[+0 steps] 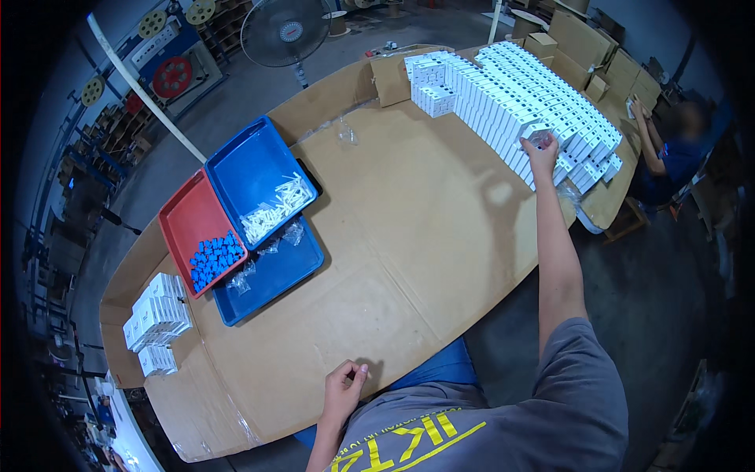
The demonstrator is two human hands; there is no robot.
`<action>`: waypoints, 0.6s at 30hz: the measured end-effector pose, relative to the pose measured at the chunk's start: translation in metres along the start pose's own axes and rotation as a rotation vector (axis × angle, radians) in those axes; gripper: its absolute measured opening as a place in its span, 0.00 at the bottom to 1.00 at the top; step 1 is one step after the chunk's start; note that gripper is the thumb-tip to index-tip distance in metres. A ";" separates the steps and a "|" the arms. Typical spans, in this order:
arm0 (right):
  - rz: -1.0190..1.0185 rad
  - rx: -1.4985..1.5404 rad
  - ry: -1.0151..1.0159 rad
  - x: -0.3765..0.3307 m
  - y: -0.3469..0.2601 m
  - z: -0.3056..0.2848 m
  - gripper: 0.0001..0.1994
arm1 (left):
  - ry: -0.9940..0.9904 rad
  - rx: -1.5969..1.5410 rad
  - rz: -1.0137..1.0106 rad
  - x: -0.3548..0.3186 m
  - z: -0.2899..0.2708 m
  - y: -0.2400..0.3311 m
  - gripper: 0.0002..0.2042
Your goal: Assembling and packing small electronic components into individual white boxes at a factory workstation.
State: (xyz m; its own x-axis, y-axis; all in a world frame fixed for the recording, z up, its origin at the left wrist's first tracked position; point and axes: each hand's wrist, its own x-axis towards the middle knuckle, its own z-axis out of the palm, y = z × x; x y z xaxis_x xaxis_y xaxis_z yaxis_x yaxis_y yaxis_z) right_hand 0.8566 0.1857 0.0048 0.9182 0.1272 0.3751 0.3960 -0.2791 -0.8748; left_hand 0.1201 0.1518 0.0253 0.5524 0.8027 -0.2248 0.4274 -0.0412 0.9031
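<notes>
My right arm is stretched out to the far right of the table, where many small white boxes (503,102) stand packed in long rows. At the near side of these rows, my right hand (543,156) has its thumb and fingers closed around one white box (538,135); the hand partly hides it. Close to the table's front edge, my left hand (343,390) hovers over or rests on the cardboard. Its fingers are curled in, with nothing visible in them.
Left of centre lie a blue tray (240,169) with white plastic pieces, a red tray (182,216) with blue pieces and a lower blue tray (295,267) with clear bags. White boxes (160,311) are stacked at the left. A co-worker (676,153) sits at the right.
</notes>
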 end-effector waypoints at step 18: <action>-0.314 -0.306 0.184 -0.024 -0.027 0.019 0.32 | -0.039 0.045 -0.004 0.012 0.004 0.007 0.12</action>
State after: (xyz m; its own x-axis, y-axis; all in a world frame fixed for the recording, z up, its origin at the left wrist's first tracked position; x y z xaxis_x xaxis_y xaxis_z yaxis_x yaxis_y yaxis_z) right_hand 0.8236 0.2087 0.0139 0.7284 0.0873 0.6795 0.6132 -0.5254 -0.5898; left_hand 0.1329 0.1590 0.0276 0.5777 0.7792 -0.2432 0.4612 -0.0658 0.8848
